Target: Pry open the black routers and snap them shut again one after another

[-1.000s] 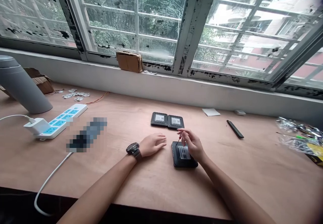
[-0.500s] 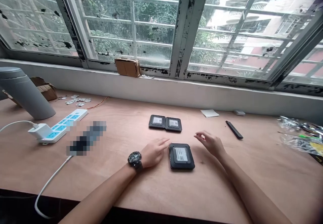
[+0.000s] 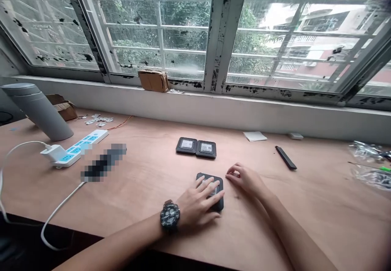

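Blk rect. device (image 3: 205, 176) lying flat, label up, mostly covered by L hand (image 3: 195, 206); 2 similar units (image 3: 196, 148) just beyond, side by side, labels up.

And there on the plywood desk (image 3: 305, 210) sat a white power strip (image 3: 88, 138) with blue sockets, a slim black stick (image 3: 285, 157), and, up on the white windowsill (image 3: 244, 114), a brown taped cardboard parcel (image 3: 153, 80)!

Soft, overcast daylight pours through the tall steel-barred window (image 3: 159, 31) behind the pale plywood table (image 3: 305, 222), leaving only a faint shadow by the black rounded plastic case (image 3: 217, 179). The wide lens bows the frames near the edges; a square-pixelated patch (image 3: 103, 162) blurs one spot.
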`<state>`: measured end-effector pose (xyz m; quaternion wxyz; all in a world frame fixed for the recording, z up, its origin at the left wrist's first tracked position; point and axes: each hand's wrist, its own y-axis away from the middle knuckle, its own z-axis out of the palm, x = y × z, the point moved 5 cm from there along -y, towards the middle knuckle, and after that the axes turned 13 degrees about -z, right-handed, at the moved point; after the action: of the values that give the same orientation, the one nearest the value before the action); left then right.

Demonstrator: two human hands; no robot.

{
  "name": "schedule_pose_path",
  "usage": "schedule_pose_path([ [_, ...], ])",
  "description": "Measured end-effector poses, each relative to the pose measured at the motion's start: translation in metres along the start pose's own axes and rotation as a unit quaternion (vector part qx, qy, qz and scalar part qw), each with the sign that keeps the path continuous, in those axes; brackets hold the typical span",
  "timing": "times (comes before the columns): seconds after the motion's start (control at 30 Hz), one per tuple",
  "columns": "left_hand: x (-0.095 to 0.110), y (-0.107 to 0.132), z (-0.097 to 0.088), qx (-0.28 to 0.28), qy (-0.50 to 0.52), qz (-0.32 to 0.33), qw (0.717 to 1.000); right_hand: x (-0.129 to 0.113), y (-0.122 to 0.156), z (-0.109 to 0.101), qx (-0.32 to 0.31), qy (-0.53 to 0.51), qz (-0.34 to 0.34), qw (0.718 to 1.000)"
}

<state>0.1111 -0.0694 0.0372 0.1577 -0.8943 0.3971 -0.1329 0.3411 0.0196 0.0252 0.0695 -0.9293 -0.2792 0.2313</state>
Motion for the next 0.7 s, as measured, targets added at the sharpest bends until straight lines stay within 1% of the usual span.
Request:
schedule_pose_path([
  [0.07, 0.000, -0.009, 0.009, -0.033, 0.008, -0.026, 0.999, -0.002, 0.000, -0.001, -0.002, -0.008, -0.008, 1.000],
  [0.13, -0.006, -0.011, 0.015, -0.054, 0.011, -0.047, 0.997, -0.004, 0.001, -0.003, -0.004, -0.010, -0.009, 1.000],
  [0.23, -0.030, -0.002, 0.012, -0.070, -0.004, -0.081, 0.994, -0.006, 0.003, -0.007, -0.005, 0.001, -0.004, 1.000],
  [0.3, -0.053, 0.010, 0.005, -0.069, -0.025, -0.111, 0.991, -0.008, 0.004, -0.008, 0.003, 0.011, -0.009, 1.000],
  [0.4, -0.092, 0.035, -0.011, -0.045, -0.058, -0.160, 0.984, -0.015, 0.000, -0.004, 0.036, 0.040, -0.041, 0.998],
  [0.47, -0.121, 0.052, -0.019, -0.017, -0.082, -0.204, 0.975, -0.023, -0.005, 0.002, 0.073, 0.082, -0.075, 0.991],
  [0.53, -0.152, 0.065, -0.022, -0.004, -0.103, -0.242, 0.965, -0.034, -0.013, 0.012, 0.108, 0.137, -0.101, 0.979],
  [0.6, -0.182, 0.070, -0.021, 0.006, -0.111, -0.272, 0.956, -0.047, -0.023, 0.025, 0.127, 0.186, -0.113, 0.968],
  [0.7, -0.223, 0.059, -0.014, -0.013, -0.109, -0.309, 0.945, -0.063, -0.044, 0.045, 0.136, 0.216, -0.114, 0.960],
])
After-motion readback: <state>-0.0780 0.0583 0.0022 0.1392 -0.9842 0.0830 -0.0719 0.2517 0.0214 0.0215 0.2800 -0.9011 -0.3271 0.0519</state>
